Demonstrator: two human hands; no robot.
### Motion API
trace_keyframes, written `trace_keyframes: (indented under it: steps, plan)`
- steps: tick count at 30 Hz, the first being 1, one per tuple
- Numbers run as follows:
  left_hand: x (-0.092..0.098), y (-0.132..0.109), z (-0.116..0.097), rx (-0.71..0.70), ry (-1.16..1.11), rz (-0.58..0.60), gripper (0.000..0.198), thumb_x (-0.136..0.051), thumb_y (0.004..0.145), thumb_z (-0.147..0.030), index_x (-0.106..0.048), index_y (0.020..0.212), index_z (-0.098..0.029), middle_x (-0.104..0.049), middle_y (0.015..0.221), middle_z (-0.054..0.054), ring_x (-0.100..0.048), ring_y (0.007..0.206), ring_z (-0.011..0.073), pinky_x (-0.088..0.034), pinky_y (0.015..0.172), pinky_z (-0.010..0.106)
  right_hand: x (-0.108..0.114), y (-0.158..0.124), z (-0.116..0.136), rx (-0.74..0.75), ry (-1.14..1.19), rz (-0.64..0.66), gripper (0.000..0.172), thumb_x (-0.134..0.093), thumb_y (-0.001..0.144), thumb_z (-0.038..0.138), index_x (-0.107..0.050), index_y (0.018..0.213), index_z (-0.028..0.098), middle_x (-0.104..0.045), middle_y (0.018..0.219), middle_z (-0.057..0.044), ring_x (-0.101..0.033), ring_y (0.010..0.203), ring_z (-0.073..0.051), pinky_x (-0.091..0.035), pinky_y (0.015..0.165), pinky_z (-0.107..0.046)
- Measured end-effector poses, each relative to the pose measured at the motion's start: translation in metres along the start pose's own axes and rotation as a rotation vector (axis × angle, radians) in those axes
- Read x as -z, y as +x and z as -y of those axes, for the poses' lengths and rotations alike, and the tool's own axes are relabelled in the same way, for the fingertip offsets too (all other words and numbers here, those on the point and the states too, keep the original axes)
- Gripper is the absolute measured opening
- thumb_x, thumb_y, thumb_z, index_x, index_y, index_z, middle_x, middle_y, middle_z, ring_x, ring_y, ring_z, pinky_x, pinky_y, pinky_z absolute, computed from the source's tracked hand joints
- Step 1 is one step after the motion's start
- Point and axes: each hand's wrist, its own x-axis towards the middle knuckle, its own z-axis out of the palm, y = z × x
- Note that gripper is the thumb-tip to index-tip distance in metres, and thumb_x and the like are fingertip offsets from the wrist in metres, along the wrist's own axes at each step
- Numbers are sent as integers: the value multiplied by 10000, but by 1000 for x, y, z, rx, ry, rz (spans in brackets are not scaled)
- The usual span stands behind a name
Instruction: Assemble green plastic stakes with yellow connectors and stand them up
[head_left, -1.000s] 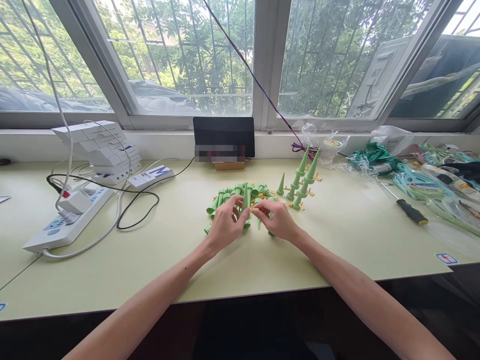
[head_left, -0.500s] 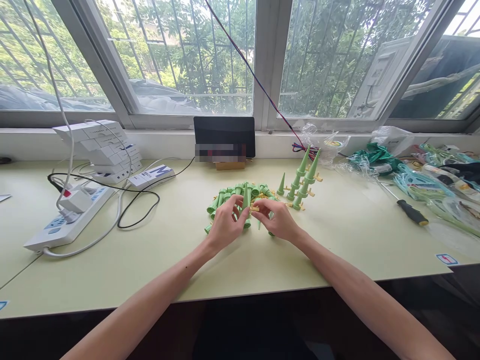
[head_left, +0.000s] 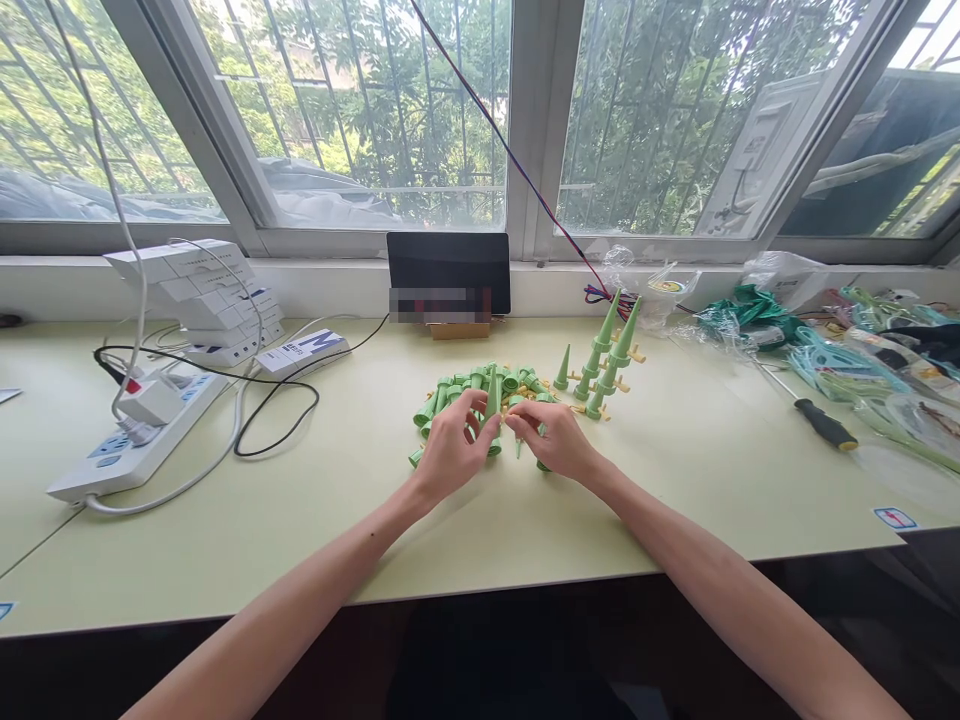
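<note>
My left hand (head_left: 454,440) is closed around a green plastic watering spike (head_left: 493,392), its pointed end up. Close beside it, the thumb and fingers of my right hand (head_left: 553,438) pinch a small yellow valve (head_left: 508,412) at the side of the spike; the fingers cover most of it. Behind and around both hands lies a pile of green spikes (head_left: 444,392) with small yellow pieces among them. To the right of the pile, stacked spikes with yellow valves (head_left: 600,372) stand upright, and a single spike (head_left: 563,368) stands next to them.
A black-screened tablet (head_left: 448,262) leans at the back. On the left are a power strip (head_left: 142,440), cables and stacked white boxes (head_left: 217,300). A screwdriver (head_left: 823,424) and plastic bags (head_left: 750,318) lie on the right of the table (head_left: 480,550).
My right hand's fingertips have shifted slightly at the yellow valve, which shows less now. My left hand and the spike stay in almost the same place.
</note>
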Motion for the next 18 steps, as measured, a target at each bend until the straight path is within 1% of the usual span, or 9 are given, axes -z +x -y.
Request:
trace_keyframes:
  steps: [3, 5, 8, 12, 18]
  plan:
    - [0, 0, 0, 2, -3, -10, 170, -572, 884, -343, -517, 986, -220, -608, 891, 2, -550, 608, 98, -459, 513, 216, 0, 0, 1, -2, 10, -32, 218, -548, 944, 380, -638, 945, 182, -611, 678, -12, -528, 593, -137, -439, 584, -261]
    - [0, 0, 0, 2, -5, -13, 165, -574, 884, -342, -521, 980, -218, -612, 893, 3, -549, 603, 97, -460, 514, 217, 0, 1, 2, 2, 22, -36, 203, -569, 932, 371, -629, 960, 179, -614, 694, -15, -535, 606, -141, -446, 591, -262]
    - [0, 1, 0, 4, -7, -10, 166, -574, 886, -344, -523, 977, -215, -617, 896, 7, -551, 603, 99, -460, 513, 219, 0, 1, 2, 12, 25, -24, 195, -550, 942, 356, -622, 897, 180, -623, 711, -20, -527, 608, -137, -439, 586, -260]
    - [0, 1, -1, -3, -9, -11, 166, -566, 892, -348, -522, 977, -213, -617, 892, 12, -554, 604, 105, -458, 511, 223, 1, 1, 1, 16, -7, -14, 248, -511, 964, 360, -619, 826, 184, -614, 685, -15, -497, 592, -133, -417, 579, -261]
    - [0, 0, -1, -2, -7, -5, 172, -563, 893, -352, -524, 986, -213, -620, 904, 18, -561, 615, 110, -463, 516, 229, 2, 1, 1, 16, -20, -8, 316, -479, 978, 401, -626, 800, 185, -614, 670, -18, -484, 582, -136, -398, 567, -263]
